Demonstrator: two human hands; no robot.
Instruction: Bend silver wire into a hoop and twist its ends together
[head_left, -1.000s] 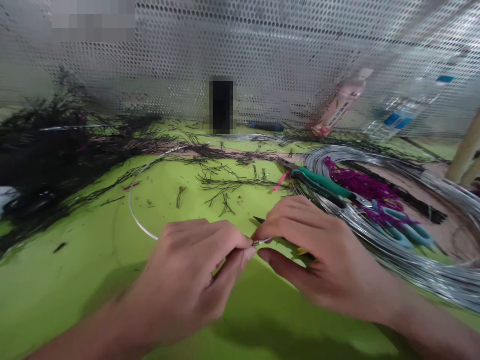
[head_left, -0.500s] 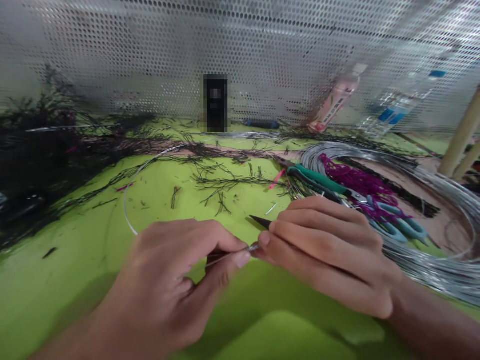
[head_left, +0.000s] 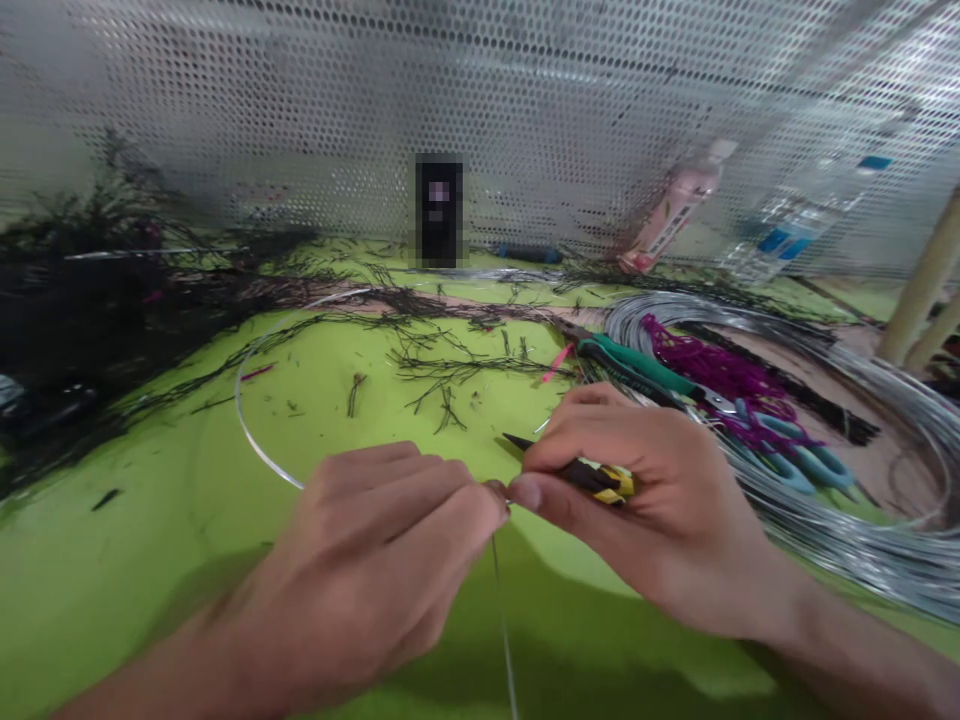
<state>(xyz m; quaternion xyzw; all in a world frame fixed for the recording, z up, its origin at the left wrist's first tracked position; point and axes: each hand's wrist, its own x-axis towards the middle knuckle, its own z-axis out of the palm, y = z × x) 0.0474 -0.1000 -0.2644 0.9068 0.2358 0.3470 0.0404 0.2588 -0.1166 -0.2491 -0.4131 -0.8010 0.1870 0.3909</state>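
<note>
Left hand (head_left: 390, 560) is curled shut, pinching the thin silvery wire (head_left: 238, 390), which bows out past it in a wide loop over the lime-green work surface (head_left: 180, 490). Right hand (head_left: 660, 510) has thumb and index right at the same spot, fingertips almost meeting the left's — can't tell if they're gripping. A black-and-yellow pointed tool (head_left: 592, 480) shows in the crook of that hand, held or lying there, not sure. A fine strand (head_left: 504, 620) drops from the fingertips to the bottom edge of view.

Room-wise, the left side has the broadest stretch of green, bounded by a tangled black stringy heap (head_left: 112, 340). Right side's tight: a big silver wire coil (head_left: 832, 540) crowds the wrist, with green-and-black-handled pliers (head_left: 637, 362) and light-blue-handled scissors (head_left: 821, 462) close by. Far edge — a grey perforated metal panel (head_left: 300, 120).
</note>
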